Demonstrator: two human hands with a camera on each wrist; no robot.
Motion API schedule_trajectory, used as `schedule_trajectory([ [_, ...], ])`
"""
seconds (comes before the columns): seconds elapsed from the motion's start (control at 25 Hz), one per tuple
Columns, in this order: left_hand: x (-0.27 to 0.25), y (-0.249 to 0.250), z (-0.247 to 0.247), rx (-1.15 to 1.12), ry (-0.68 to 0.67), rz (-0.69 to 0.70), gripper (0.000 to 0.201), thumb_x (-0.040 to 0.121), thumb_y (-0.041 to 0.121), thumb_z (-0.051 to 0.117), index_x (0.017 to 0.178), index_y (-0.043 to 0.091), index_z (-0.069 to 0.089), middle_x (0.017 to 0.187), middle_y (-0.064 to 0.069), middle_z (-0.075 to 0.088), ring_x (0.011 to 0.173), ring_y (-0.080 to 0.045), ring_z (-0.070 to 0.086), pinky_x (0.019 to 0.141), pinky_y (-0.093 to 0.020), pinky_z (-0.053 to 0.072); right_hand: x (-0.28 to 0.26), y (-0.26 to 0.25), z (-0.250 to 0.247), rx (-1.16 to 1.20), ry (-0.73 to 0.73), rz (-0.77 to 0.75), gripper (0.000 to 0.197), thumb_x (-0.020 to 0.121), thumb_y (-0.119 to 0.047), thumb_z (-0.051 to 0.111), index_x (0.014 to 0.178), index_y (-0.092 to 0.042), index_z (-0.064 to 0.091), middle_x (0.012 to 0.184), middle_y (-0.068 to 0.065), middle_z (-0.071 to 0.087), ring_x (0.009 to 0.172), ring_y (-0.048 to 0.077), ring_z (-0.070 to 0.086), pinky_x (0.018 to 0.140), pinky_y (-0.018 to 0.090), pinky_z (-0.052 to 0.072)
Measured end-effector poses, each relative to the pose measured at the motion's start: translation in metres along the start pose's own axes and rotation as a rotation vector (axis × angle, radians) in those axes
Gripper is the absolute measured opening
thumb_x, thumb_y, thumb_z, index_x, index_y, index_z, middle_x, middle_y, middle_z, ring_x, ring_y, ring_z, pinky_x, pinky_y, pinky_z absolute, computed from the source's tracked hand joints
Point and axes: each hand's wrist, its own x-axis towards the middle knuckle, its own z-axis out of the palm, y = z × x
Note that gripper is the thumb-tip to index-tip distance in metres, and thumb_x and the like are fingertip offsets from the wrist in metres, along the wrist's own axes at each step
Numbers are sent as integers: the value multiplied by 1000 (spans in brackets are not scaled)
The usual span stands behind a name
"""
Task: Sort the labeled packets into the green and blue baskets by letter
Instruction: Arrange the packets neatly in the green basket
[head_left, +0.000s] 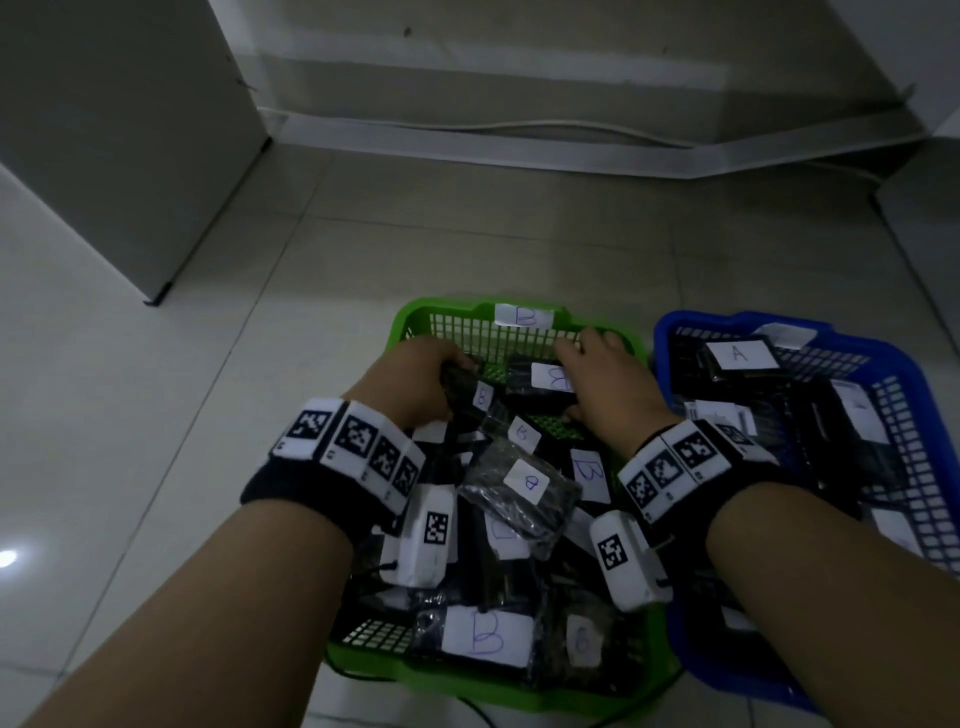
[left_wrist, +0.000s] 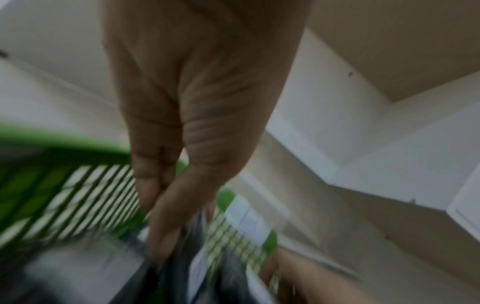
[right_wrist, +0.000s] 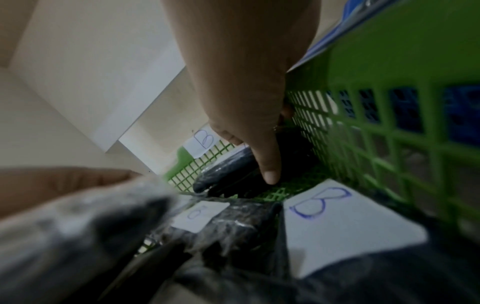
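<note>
The green basket (head_left: 415, 312), tagged B on its far rim, sits in the middle of the head view and is piled with several dark packets bearing white B labels (head_left: 488, 636). To its right the blue basket (head_left: 670, 332) holds dark packets, one labelled A (head_left: 737, 354). My left hand (head_left: 452, 371) is at the green basket's far left and grips a dark packet (left_wrist: 182, 246) between thumb and fingers. My right hand (head_left: 576, 364) is at the far right corner, curled round a dark B packet (right_wrist: 228, 170), with its thumb (right_wrist: 267, 164) pressing on it.
Both baskets stand side by side on a pale tiled floor (head_left: 467, 234). A grey cabinet (head_left: 130, 130) stands at the back left. A wall with a white cable (head_left: 519, 127) along its base runs behind. A thin black cable (head_left: 478, 712) lies by the green basket's near edge.
</note>
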Motion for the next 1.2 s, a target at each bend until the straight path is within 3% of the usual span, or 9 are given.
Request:
schedule_trajectory([
  [0.2, 3, 13, -36, 92, -41, -37, 56, 70, 4, 75, 119, 28, 61, 126, 0, 59, 112, -21, 54, 83, -23, 38, 1, 1, 0, 86, 18, 77, 79, 71, -29, 81, 135, -11, 38, 129, 15, 41, 119, 32, 39, 87, 39, 44],
  [0.36, 5, 20, -39, -26, -7, -28, 57, 69, -3, 72, 115, 29, 63, 123, 1, 61, 97, -13, 52, 79, -22, 38, -5, 9, -5, 274, 50, 95, 71, 75, -23, 78, 134, -11, 40, 129, 14, 39, 121, 31, 38, 93, 36, 41],
  [0.56, 1, 23, -55, -55, 8, -104, 57, 69, -1, 75, 117, 28, 62, 113, 0, 58, 107, -20, 52, 82, -26, 37, -10, 22, -11, 472, 109, 16, 52, 84, -17, 66, 134, -17, 48, 125, 10, 48, 120, 26, 44, 91, 28, 38],
  [0.64, 4, 29, -52, -177, -20, -51, 56, 69, -3, 74, 114, 28, 62, 110, 3, 59, 102, -16, 53, 83, -25, 38, -12, 21, -15, 543, 109, -36, 61, 81, -20, 70, 137, -22, 44, 132, 6, 47, 124, 23, 43, 94, 27, 37],
  [0.76, 9, 41, -24, -528, -146, -13, 55, 73, -8, 70, 117, 22, 59, 115, 0, 59, 96, -13, 58, 82, -25, 48, -13, 18, -21, 538, 66, -144, 76, 74, -33, 77, 139, -29, 38, 137, 1, 48, 125, 22, 41, 99, 33, 38],
  [0.92, 34, 35, 19, -509, -33, -151, 62, 70, 11, 75, 127, 14, 49, 122, -12, 59, 104, -25, 61, 94, -41, 51, -9, 15, -15, 268, 159, -27, 57, 77, -30, 75, 127, -15, 53, 121, 7, 54, 119, 25, 40, 90, 32, 38],
  [1.04, 40, 36, 27, -524, -153, -223, 35, 73, 19, 59, 104, 2, 61, 110, -26, 64, 93, -30, 63, 92, -50, 52, -10, 13, -12, 228, 232, 9, 49, 76, -23, 76, 118, -10, 54, 116, 10, 46, 112, 27, 41, 80, 34, 42],
  [1.08, 40, 37, 27, -546, -183, -215, 34, 71, 18, 56, 100, 1, 64, 107, -27, 66, 91, -31, 64, 92, -51, 51, -10, 12, -11, 271, 251, -13, 41, 76, -18, 74, 111, -11, 53, 112, 9, 45, 105, 27, 44, 73, 31, 40],
  [1.2, 35, 39, 26, -571, -194, -167, 29, 83, 6, 53, 109, 2, 65, 107, -23, 67, 95, -31, 63, 90, -42, 50, -9, 11, -8, 300, 233, -65, 24, 78, -5, 67, 93, -12, 51, 98, 7, 46, 93, 26, 48, 63, 28, 32],
])
